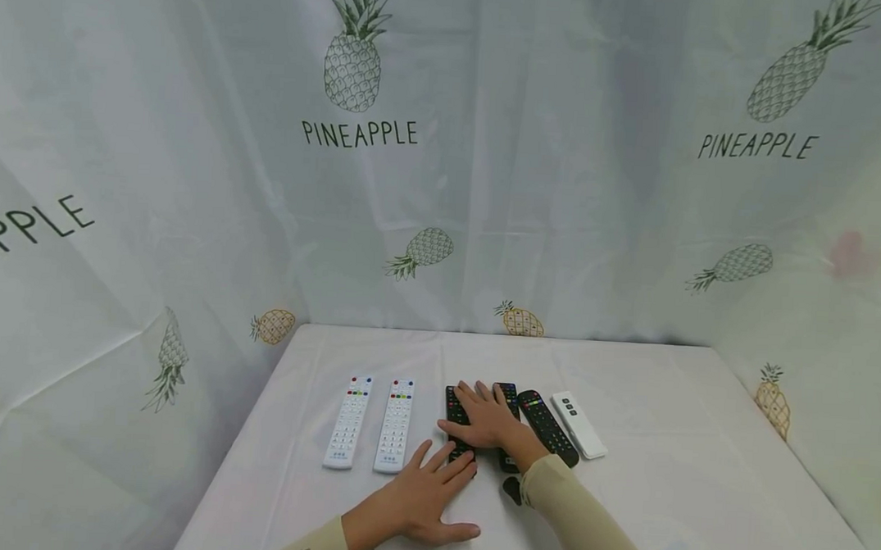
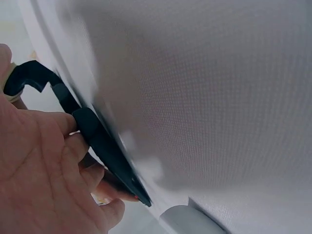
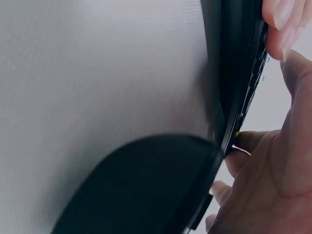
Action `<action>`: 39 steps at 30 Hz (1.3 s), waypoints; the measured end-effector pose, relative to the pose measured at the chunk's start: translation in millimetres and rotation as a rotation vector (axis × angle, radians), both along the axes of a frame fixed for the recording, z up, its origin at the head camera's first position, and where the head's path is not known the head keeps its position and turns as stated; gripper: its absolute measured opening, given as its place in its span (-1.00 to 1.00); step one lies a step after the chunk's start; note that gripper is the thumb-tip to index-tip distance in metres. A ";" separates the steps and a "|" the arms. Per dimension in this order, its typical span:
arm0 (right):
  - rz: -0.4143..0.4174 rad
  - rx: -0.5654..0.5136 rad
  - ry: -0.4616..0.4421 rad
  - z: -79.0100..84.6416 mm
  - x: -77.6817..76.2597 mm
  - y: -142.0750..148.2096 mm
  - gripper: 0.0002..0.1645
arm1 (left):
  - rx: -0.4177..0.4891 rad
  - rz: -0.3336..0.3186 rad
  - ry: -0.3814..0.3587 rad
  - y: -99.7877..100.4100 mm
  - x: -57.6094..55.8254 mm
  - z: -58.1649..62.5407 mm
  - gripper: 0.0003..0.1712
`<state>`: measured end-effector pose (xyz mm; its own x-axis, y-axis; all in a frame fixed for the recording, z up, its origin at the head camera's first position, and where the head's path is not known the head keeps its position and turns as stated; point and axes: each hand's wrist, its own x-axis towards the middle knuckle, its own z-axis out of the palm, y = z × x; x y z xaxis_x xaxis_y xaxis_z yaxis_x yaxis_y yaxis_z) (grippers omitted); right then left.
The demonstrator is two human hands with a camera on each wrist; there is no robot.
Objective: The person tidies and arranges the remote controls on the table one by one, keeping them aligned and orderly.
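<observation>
A black remote control (image 1: 454, 408) lies on the white-covered table, partly hidden beneath both hands. My left hand (image 1: 422, 497) spreads its fingers, with the fingertips at the remote's near end; in the left wrist view they touch the edge of the black remote (image 2: 109, 151). Over the same remote's upper half lies my right hand (image 1: 487, 421), its fingers also spread and rather straight. Its fingertips reach toward a second black remote (image 1: 509, 461), which the hand and wrist partly cover. In the right wrist view, fingers of both hands touch the button side of a black remote (image 3: 239, 83).
Two white remotes (image 1: 348, 425) with coloured buttons lie side by side on the left. To the right are a third black remote (image 1: 548, 427) and a slim white remote (image 1: 581, 427), both slanted. Pineapple-print curtain (image 1: 562, 190) stands behind the table (image 1: 668, 465).
</observation>
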<state>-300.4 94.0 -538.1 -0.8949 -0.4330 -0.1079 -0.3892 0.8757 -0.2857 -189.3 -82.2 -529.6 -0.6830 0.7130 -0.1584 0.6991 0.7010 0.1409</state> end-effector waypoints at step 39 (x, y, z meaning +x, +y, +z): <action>0.008 0.004 -0.024 3.6 -5.5 -15.2 0.06 | 0.005 0.016 -0.001 -8.7 0.0 -1.7 0.10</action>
